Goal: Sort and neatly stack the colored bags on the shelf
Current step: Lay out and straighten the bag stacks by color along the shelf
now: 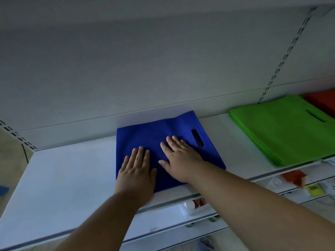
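Head view: left hand point(136, 170) and right hand point(178, 156) pressed flat, fingers straight, on blue bag point(145, 136); green stack point(282, 131) lay right, nearer right hand.

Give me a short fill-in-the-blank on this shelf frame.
1. Both hands, the left hand and the right hand, press flat on the ____ bag.
2. The stack to its right, the green bags, has a ____ bag behind it.
3. The blue bag's far edge touches the shelf's back ____.

Missing words: blue; red; wall
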Motion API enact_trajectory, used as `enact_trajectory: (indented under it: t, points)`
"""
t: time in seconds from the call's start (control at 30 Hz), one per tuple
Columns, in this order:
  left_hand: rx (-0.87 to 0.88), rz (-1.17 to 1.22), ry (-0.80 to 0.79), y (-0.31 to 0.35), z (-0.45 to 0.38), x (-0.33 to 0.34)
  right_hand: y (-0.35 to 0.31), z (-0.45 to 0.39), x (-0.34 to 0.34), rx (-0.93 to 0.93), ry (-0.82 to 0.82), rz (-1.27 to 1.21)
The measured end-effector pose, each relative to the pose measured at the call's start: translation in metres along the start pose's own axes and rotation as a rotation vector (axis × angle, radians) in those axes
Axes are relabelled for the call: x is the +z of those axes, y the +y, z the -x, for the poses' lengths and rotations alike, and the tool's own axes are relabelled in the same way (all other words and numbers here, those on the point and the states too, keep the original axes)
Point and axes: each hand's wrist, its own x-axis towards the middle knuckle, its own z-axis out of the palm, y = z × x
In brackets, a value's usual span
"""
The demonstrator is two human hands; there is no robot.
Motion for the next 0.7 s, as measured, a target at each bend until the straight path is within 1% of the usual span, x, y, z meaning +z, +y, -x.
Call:
enact_trajectory:
  t: [0.07,0.13,0.2,0.3,0.4,0.47,0.5,0.53,0.57,0.63,0.7]
  points:
    - [0.003,0.001,0.007,-0.002,-0.001,0.002,0.018,0.010,-0.010,-0.034,-0.022,0.104]
    - [0.008,-0.002,0.006,-0.001,0.001,0.002,0.045,0.025,-0.011,-0.004,0.002,0.160]
    - [0.006,0.000,-0.002,-0.002,0.001,0.002,0.063,0.037,-0.004,0.047,0.054,0.126]
    - [-0.003,0.005,-0.006,-0.002,0.001,0.002,0.067,0.038,0.007,0.057,0.104,0.040]
    - [-0.020,0.046,-0.006,-0.001,-0.001,-0.001,0.069,0.034,0.001,0.071,0.039,-0.036]
    - [-0.011,0.049,-0.041,-0.001,-0.002,-0.006,0.069,0.032,-0.010,0.085,-0.039,-0.046]
    - [-0.007,0.042,-0.066,0.000,-0.003,-0.009,0.068,0.031,-0.017,0.096,-0.058,-0.057]
    - [-0.005,0.033,-0.093,0.001,-0.005,-0.013,0.067,0.030,-0.025,0.106,-0.043,-0.072]
    - [-0.004,0.021,-0.117,0.001,-0.006,-0.018,0.064,0.031,-0.033,0.108,0.013,-0.079]
    - [-0.010,-0.002,-0.112,0.004,-0.008,-0.029,0.061,0.040,-0.051,0.091,0.194,-0.048]
    - [-0.008,0.011,-0.005,0.014,-0.005,-0.041,0.061,0.058,-0.067,0.069,0.320,-0.031]
